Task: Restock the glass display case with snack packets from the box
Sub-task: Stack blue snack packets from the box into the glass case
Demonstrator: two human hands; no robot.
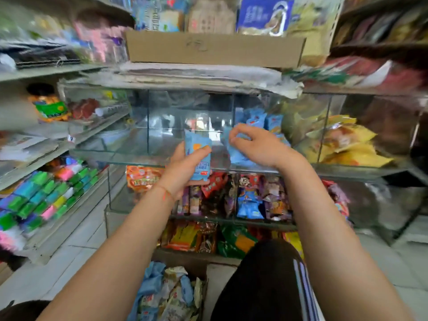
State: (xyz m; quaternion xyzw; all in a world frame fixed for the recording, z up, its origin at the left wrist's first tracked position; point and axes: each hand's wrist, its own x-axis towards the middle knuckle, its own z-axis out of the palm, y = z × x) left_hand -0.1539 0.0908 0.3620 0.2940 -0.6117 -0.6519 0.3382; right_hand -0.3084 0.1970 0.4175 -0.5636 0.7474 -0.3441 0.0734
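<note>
**Blue snack packets going into the glass case**

At centre frame the left hand (185, 169) grips an upright blue snack packet (198, 156) just in front of the glass display case (143, 126). To its right, the right hand (254, 144) reaches into the case with fingers curled, pinching another blue packet (235, 154) beside a cluster of stacked blue packets (266, 121). The open box (170, 295), at bottom centre on the floor, holds more blue and pale packets.

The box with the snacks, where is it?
The box sits on the floor at the bottom middle of the head view, below the glass display case, just left of the person's dark-clad knee.
</note>
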